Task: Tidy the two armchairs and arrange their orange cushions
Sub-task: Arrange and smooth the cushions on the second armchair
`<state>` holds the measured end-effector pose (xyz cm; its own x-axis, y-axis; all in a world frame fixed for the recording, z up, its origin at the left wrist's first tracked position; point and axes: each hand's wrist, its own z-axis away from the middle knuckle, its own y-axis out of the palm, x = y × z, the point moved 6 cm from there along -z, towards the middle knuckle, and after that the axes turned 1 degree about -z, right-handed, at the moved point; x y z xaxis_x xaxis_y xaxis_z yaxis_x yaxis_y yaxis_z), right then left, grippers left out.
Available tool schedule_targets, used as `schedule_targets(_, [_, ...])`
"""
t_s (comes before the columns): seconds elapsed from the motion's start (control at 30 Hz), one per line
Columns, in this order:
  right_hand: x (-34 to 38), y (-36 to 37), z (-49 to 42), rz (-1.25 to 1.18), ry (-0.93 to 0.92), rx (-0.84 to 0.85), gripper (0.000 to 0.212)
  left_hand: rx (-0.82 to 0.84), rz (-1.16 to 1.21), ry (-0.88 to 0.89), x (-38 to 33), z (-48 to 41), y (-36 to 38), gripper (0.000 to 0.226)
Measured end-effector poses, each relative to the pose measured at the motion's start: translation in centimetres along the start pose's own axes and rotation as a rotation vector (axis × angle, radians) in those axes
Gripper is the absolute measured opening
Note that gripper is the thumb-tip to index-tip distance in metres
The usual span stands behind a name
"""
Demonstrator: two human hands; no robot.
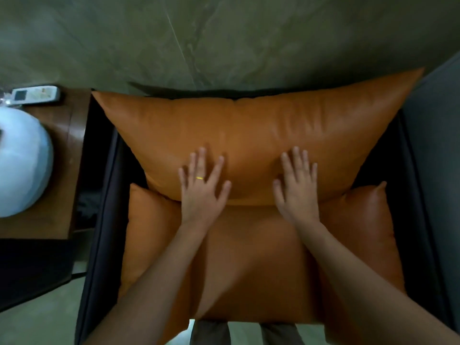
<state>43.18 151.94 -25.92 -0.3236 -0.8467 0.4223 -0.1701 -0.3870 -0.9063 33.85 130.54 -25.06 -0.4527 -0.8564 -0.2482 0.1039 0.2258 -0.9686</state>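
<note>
From the head view, a large orange leather-look back cushion leans against the rear of the dark-framed armchair, its lower edge overlapping the flat orange seat cushion, probably being pressed into place. The left hand and right hand both lie flat with fingers spread, palms on the back cushion's lower part, gripping nothing.

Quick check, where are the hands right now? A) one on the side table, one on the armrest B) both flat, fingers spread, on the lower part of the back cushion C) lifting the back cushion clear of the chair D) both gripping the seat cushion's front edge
B: the left hand and right hand lie open and flat on the back cushion, just above where it meets the seat cushion.
</note>
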Motion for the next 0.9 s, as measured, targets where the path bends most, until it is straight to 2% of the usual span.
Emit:
schedule_targets(0.07, [1.2, 1.8, 0.1, 0.090, -0.155, 0.029, 0.065, -0.001, -0.145, 0.175, -1.5, 0.8, 3.0, 0.065])
schedule_targets(0.13, [0.4, 3.0, -0.6, 0.120, -0.205, 0.008, 0.069, -0.076, -0.228, 0.210, -0.3, 0.0, 5.1, 0.070])
schedule_targets(0.27, [-2.5, 4.3, -3.2, 0.199, -0.337, -0.169, 0.068, -0.278, -0.372, 0.365, 2.0, -3.2, 7.4, 0.076])
schedule_targets(0.43, [-3.3, 7.3, -4.8, 0.283, -0.333, -0.290, 0.068, -0.397, -0.393, 0.364, 2.7, -4.9, 9.5, 0.077])
schedule_targets(0.53, [-2.7, 6.3, -3.8, 0.286, -0.323, -0.252, 0.067, -0.295, -0.355, 0.348, 2.1, -4.0, 8.1, 0.073])
schedule_targets(0.63, [-1.9, 5.9, -0.7, 0.162, -0.138, -0.186, 0.068, -0.194, -0.241, 0.284, 1.6, -1.8, 6.1, 0.069])
schedule_targets(0.7, [-1.3, 6.7, 2.8, 0.058, 0.037, -0.086, 0.072, -0.081, -0.101, 0.190, 1.9, 1.4, 6.0, 0.072])
schedule_targets(0.8, [0.7, 9.2, 8.1, -0.038, 0.209, 0.157, 0.071, 0.185, 0.078, 0.026, 3.9, 9.4, 8.0, 0.086])
schedule_targets(0.83, [2.0, 10.1, 9.5, -0.049, 0.201, 0.218, 0.070, 0.251, 0.129, -0.012, 4.8, 12.4, 8.3, 0.087])
schedule_targets(0.9, [5.6, 11.6, 11.4, -0.064, 0.102, 0.305, 0.068, 0.280, 0.250, -0.114, 6.8, 18.1, 7.6, 0.082])
